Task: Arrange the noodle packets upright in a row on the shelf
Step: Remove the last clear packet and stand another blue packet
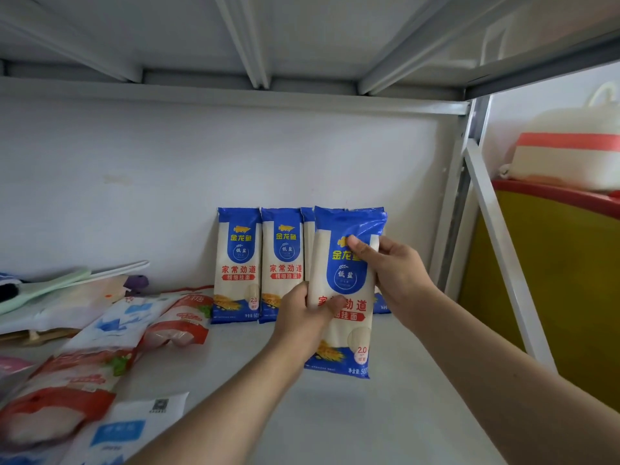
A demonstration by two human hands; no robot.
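Both hands clamp one noodle packet upright above the shelf: left hand on its lower left edge, right hand high on its right side. Behind the grip, standing packets lean on the back wall. Risk: setting it down crooked could knock the half-hidden neighbour behind it, toppling the row.

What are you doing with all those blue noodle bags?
A person is standing noodles up in a row on the white metal shelf. Both hands hold one blue-and-white plastic noodle packet upright: the left hand grips its lower left edge, the right hand its upper right side. Behind it, two matching blue-and-white packets already lean upright against the back wall, with more partly hidden. Red-and-white and blue-and-white flat bags lie on the shelf's left side.
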